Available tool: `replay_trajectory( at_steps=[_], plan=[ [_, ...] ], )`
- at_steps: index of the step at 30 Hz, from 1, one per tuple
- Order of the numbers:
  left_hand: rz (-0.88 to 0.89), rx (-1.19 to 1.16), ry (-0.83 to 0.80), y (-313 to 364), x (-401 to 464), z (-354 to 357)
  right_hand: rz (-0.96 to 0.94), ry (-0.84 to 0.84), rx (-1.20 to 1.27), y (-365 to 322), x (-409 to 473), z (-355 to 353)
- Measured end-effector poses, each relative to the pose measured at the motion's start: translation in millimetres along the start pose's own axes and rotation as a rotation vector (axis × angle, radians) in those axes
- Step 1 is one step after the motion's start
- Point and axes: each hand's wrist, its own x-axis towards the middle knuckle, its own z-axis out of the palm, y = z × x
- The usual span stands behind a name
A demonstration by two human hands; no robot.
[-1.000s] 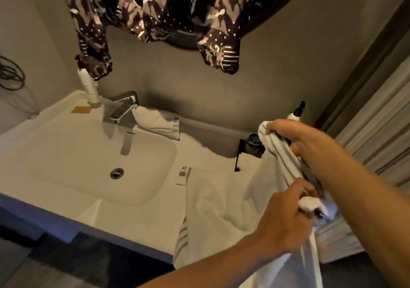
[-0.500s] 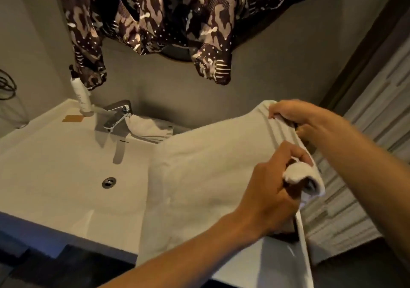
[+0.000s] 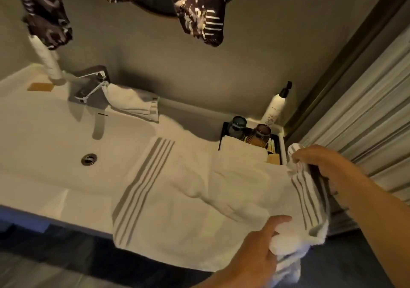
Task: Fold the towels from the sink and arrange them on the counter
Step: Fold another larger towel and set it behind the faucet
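Striped towel [image 3: 199, 199], spread over the counter [image 3: 55, 201]: soft, limp, probably light. Left hand [image 3: 255, 259] and right hand [image 3: 319, 161] each pinch one corner of the striped end.

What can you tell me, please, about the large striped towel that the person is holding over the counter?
The large towel is white terry-like cloth with a band of grey stripes near each short end. It lies spread, loosely wrinkled, across the white counter right of the basin, its near edge hanging over the front. Its far right part overlaps the black tray. The right hand pinches its far right corner; the left hand grips the bunched near right corner, both lifted slightly.
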Motion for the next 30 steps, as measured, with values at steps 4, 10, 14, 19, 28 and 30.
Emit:
replay_trajectory(
  at_steps=[4, 10, 14, 19, 28, 30],
  plan=[
    [0.080, 0.029, 0.172, -12.0, -11.3, -35.9, 0.046, -0.139, 0.196, -34.9, -8.6, 16.2],
    [0.138, -0.053, 0.258, -10.9, -34.7, -77.4, 0.014, -0.226, 0.439, -85.6, -28.6, 54.0],
    [0.042, -0.155, 0.462, -19.3, -59.0, -107.0, -0.070, -0.191, 0.438, -114.0, -34.8, 77.2],
    [-0.287, -0.415, 0.800, -46.1, -87.0, -159.3, -0.163, -0.231, 0.542, -160.8, -46.7, 123.0],
    [-0.528, -0.664, 0.896, -98.1, -126.5, -238.8, -0.233, -0.327, 0.473, -248.6, -55.3, 224.8],
    [-0.634, -0.605, 0.880, -113.5, -132.6, -245.1, -0.238, -0.397, 0.507, -254.4, -63.9, 252.8]
  ],
)
